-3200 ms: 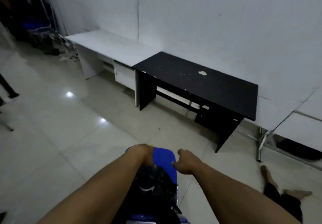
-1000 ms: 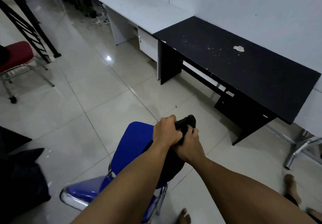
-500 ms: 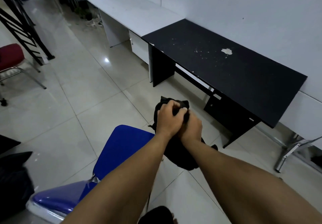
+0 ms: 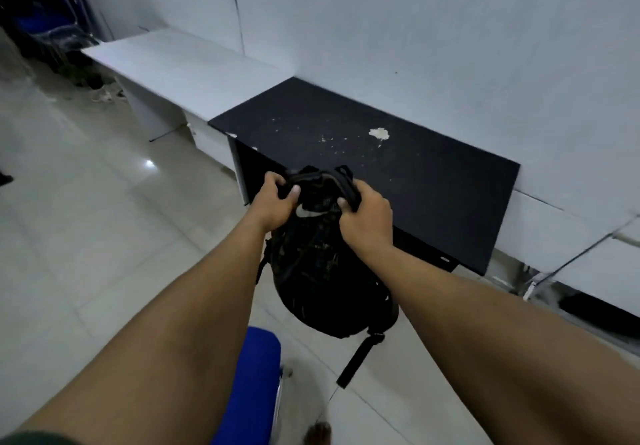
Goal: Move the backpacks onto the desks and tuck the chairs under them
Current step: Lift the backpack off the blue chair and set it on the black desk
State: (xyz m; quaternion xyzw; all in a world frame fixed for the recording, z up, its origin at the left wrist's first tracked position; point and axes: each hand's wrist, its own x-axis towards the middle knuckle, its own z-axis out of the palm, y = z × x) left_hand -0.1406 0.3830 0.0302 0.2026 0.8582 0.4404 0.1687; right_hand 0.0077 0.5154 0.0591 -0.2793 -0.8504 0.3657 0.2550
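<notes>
A black backpack [image 4: 322, 271] hangs in the air in front of the black desk [image 4: 408, 171], its top level with the desk's front edge. My left hand [image 4: 277, 202] grips the top of the bag on the left, and my right hand [image 4: 367, 219] grips it on the right. One strap dangles below the bag toward the floor. The blue chair [image 4: 252, 385] is at the bottom of the view, between my forearms, away from the desk. A white desk [image 4: 180, 70] adjoins the black one on the left.
The desks stand against a white wall. Dark chairs and clutter [image 4: 52, 29] fill the far left corner. A metal-legged table [image 4: 588, 261] sits to the right of the black desk. Pale tiled floor [image 4: 86, 236] lies open on the left. A bare foot [image 4: 318, 432] shows at the bottom.
The backpack has been lifted off the blue chair and carried forward to the black desk's front edge. My hands have spread apart on its top. The chair has dropped back in view.
</notes>
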